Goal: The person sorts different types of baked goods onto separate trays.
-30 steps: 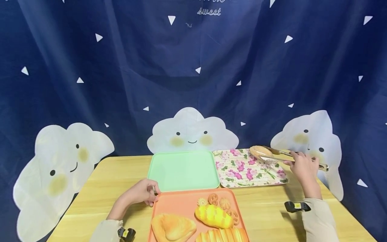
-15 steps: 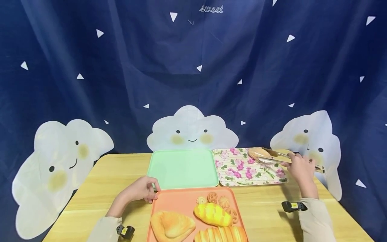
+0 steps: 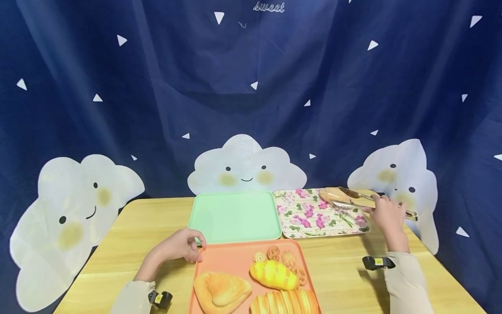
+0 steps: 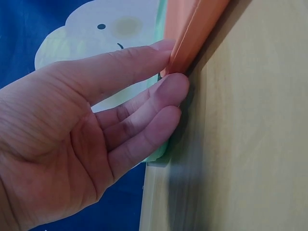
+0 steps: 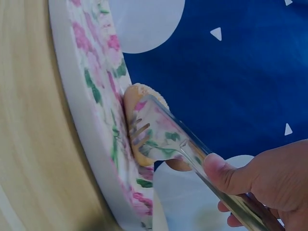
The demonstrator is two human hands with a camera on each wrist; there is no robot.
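Note:
My right hand (image 3: 386, 214) grips metal tongs (image 3: 354, 198) that clamp a flat round brown bread (image 3: 332, 195) at the far right corner of the floral tray (image 3: 310, 216). In the right wrist view the tongs (image 5: 168, 139) press the bread (image 5: 139, 96) against the floral tray (image 5: 82, 86). My left hand (image 3: 180, 246) rests at the top left corner of the orange tray (image 3: 231, 261); in the left wrist view the hand's fingers (image 4: 144, 101) lie straight, touching the orange tray's edge (image 4: 192, 33).
The orange tray carries a triangular bun (image 3: 221, 290), a yellow glazed loaf (image 3: 273, 274), a ridged loaf (image 3: 286, 302) and several small cookies (image 3: 274, 254). A green tray (image 3: 235, 216) lies behind it. A blue curtain with cloud faces hangs behind the wooden table (image 3: 129, 244).
The tongs with the bread have sunk slightly toward the floral tray. My left hand stays at the orange tray's corner.

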